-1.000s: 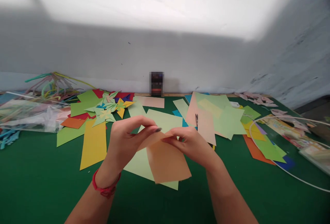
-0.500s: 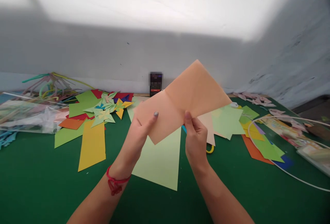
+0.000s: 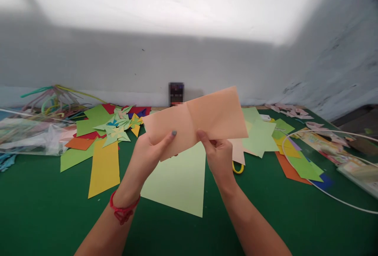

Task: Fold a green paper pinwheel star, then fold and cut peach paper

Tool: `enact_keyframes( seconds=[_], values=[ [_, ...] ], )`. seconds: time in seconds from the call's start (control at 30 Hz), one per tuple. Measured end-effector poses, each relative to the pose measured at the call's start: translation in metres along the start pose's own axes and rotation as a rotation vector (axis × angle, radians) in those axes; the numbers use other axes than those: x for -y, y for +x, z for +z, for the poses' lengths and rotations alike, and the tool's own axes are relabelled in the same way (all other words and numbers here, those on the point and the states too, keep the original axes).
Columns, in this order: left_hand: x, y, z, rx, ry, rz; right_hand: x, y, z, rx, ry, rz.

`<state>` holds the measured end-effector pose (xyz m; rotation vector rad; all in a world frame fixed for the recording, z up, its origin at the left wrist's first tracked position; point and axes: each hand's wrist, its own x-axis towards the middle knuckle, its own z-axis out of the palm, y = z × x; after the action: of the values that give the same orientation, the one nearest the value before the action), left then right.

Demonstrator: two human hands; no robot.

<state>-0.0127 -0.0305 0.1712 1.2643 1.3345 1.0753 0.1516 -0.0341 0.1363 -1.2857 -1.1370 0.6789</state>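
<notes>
Both hands hold up one sheet of peach paper [image 3: 218, 114] with a crease down its middle. My left hand [image 3: 147, 150] grips its left half, thumb on the front face and fingers behind it. My right hand [image 3: 217, 153] pinches the lower edge close to the crease, thumb in front. Beneath the paper, a large pale green sheet [image 3: 180, 185] lies on the green tabletop [image 3: 177, 236]. Just right of my right hand, the yellow handle [image 3: 238, 168] of some tool shows; the rest of it is covered.
Folded paper stars [image 3: 116, 128] and coloured sheets, one of them yellow [image 3: 104, 165], lie at left by a clear plastic bag [image 3: 44, 142]. A phone [image 3: 176, 94] leans on the wall. At right are pale green sheets [image 3: 260, 134] and a white cable [image 3: 325, 193].
The peach paper has turned to lie more level, its right half dropping and shifting left. Both hands have moved slightly left, still gripping it.
</notes>
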Motion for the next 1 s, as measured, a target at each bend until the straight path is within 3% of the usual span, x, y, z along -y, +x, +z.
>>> enact_keyframes(
  seconds=[0.07, 0.17, 0.33, 0.43, 0.5, 0.6, 0.67, 0.77, 0.9, 1.0],
  values=[
    [0.003, 0.001, 0.001, 0.073, 0.046, 0.033, -0.002, -0.001, 0.002, -0.030, -0.001, -0.009],
    [0.011, 0.005, 0.000, 0.006, 0.047, 0.096, -0.007, 0.003, 0.005, 0.003, 0.038, 0.016],
    [0.017, 0.013, -0.011, -0.096, 0.284, 0.137, -0.030, 0.020, -0.003, 0.265, -0.036, 0.110],
    [0.015, 0.015, -0.016, -0.075, 0.346, 0.155, -0.053, 0.024, -0.023, 0.338, -0.403, 0.078],
    [0.014, 0.016, -0.018, -0.060, 0.361, 0.189, -0.069, 0.022, -0.042, 0.309, -0.724, 0.084],
    [0.012, 0.014, -0.018, -0.031, 0.345, 0.222, -0.090, 0.017, -0.069, 0.407, -1.067, 0.264],
    [0.011, 0.013, -0.018, -0.021, 0.329, 0.225, -0.099, 0.015, -0.081, 0.445, -1.100, 0.333],
    [0.009, 0.011, -0.021, -0.024, 0.328, 0.225, -0.105, 0.016, -0.091, 0.418, -1.146, 0.385],
    [0.008, 0.011, -0.024, -0.037, 0.331, 0.236, -0.101, 0.019, -0.097, 0.239, -1.283, 0.436],
    [0.007, 0.010, -0.026, -0.038, 0.319, 0.240, -0.099, 0.016, -0.096, 0.287, -1.309, 0.440]
  ],
)
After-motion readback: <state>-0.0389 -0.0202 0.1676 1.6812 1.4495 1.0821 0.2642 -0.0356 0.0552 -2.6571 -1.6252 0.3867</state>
